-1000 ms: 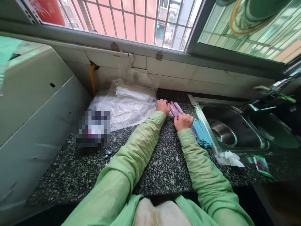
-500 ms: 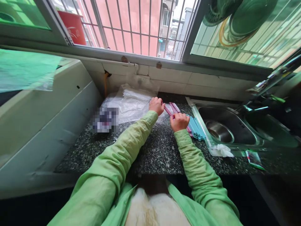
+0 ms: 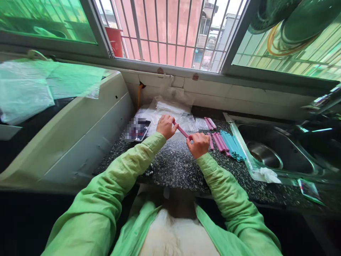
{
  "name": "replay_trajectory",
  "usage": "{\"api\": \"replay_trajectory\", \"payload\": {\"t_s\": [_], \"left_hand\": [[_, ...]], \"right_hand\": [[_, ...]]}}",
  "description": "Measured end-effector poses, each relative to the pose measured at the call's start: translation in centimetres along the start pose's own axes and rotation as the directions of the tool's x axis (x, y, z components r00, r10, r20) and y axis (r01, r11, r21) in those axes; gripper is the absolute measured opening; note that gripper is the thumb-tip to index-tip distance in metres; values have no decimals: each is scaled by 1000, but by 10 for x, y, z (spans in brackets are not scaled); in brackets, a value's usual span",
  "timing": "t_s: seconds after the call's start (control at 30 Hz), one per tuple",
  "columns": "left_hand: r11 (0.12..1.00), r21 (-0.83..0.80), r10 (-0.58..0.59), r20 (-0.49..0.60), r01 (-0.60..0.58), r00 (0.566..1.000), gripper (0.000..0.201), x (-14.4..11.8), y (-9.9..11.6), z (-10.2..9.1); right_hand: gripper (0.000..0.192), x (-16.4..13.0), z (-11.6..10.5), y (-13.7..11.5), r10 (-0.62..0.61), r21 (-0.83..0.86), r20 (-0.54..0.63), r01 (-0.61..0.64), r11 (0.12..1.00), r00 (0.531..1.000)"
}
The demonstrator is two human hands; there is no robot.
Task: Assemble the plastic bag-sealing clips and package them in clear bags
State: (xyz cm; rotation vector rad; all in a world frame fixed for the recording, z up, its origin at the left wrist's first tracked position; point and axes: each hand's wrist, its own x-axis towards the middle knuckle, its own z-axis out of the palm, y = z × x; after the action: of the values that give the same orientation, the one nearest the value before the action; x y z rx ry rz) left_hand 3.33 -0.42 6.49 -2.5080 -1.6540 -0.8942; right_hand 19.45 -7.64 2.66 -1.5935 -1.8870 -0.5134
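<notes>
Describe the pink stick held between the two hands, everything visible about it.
The pink stick is a thin, straight strip, plain pink and plastic-looking. It is lifted above the speckled dark countertop, slanting down from the left hand to the right hand, each gripping one end so only the middle shows. More pink sticks and blue ones lie flat to its right, clear plastic bags behind it.

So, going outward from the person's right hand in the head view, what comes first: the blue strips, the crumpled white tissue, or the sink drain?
From the right hand:
1. Blue strips, on the counter just to its right.
2. Crumpled white tissue, farther right, at the sink's near edge.
3. Sink drain, inside the basin; too close to the tissue to rank surely.
</notes>
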Motion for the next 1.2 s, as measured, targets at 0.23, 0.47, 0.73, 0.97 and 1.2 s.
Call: {"api": "replay_trajectory", "payload": {"t_s": [0.23, 0.47, 0.73, 0.97, 1.2], "left_hand": [[994, -108, -31, 7, 32, 999, 13, -30, -30, 10], [957, -273, -84, 62, 98, 995, 12, -43, -45, 24], [921, -357, -93, 184, 155, 979, 17, -42, -50, 19], [866, -435, -111, 316, 248, 942, 27, -40, -51, 18], [734, -555, -185, 391, 391, 902, 25, -39, -51, 16]], "right_hand": [[14, -11, 9, -20, -111, 22, 54, 110, 994, 992], [14, -18, 15, -20, -148, 37, 84, 146, 989, 985], [13, -19, 7, -21, -165, 80, 82, 159, 984, 983], [17, -19, 6, -21, -173, 85, 118, 163, 983, 978], [19, -19, 6, -22, -157, 92, 142, 145, 985, 977]]}}
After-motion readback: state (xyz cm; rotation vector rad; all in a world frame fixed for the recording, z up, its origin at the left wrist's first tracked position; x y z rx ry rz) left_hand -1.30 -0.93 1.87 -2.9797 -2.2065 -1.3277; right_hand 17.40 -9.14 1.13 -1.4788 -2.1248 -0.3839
